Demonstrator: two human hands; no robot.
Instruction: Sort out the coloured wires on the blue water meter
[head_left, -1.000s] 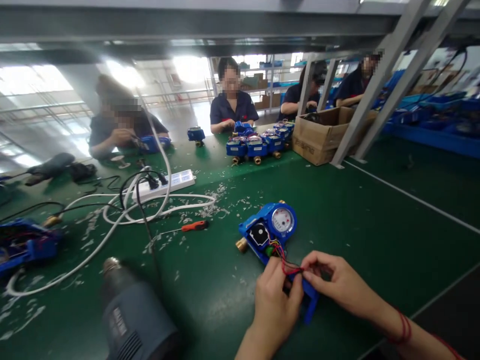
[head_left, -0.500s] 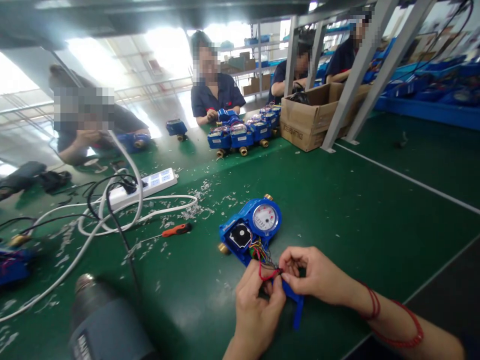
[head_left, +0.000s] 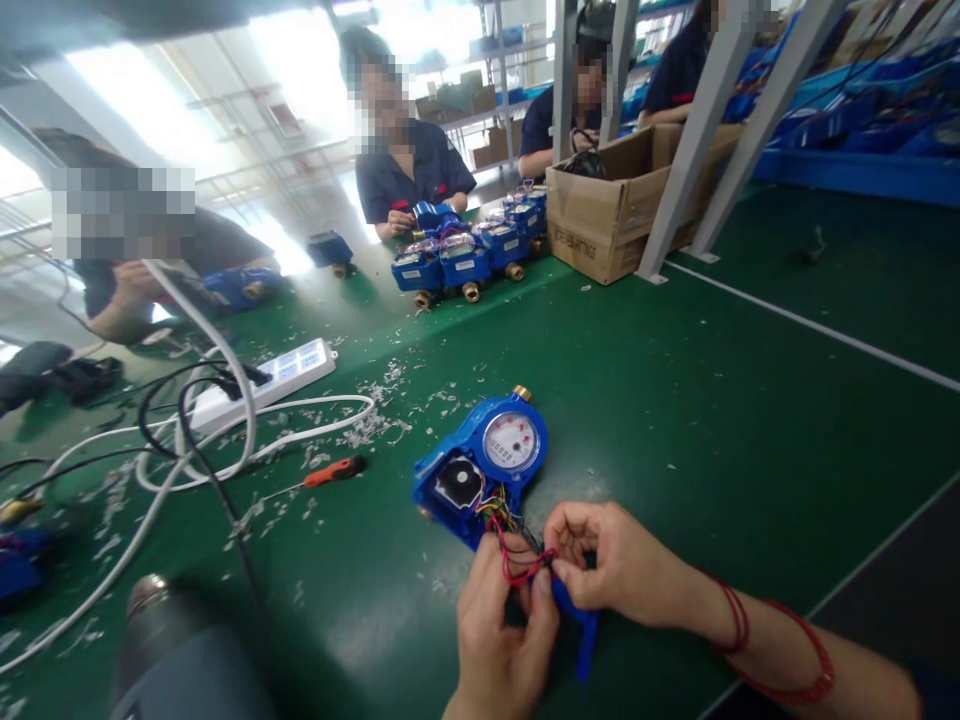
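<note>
A blue water meter (head_left: 480, 460) with a round white dial lies on the green table, its side housing uncovered. Several thin coloured wires (head_left: 517, 555) run out of that housing to my fingers. My left hand (head_left: 502, 625) is closed on the red and black wires, thumb and fingers pinched near their ends. Facing it, my right hand (head_left: 607, 555) pinches the same wires at a small dark spot, too small to make out. Under my hands a blue plastic part (head_left: 585, 640) sticks out, partly hidden by them.
An orange screwdriver (head_left: 334, 472), a white power strip (head_left: 262, 385) with looped cables and a heat gun (head_left: 187, 650) lie to the left, among clear plastic scraps. More blue meters (head_left: 465, 260) and a cardboard box (head_left: 600, 220) stand farther back, where several co-workers sit.
The view has shifted slightly, so most things appear a little farther left. Both hands keep their pinch on the wires, with little change in pose.
</note>
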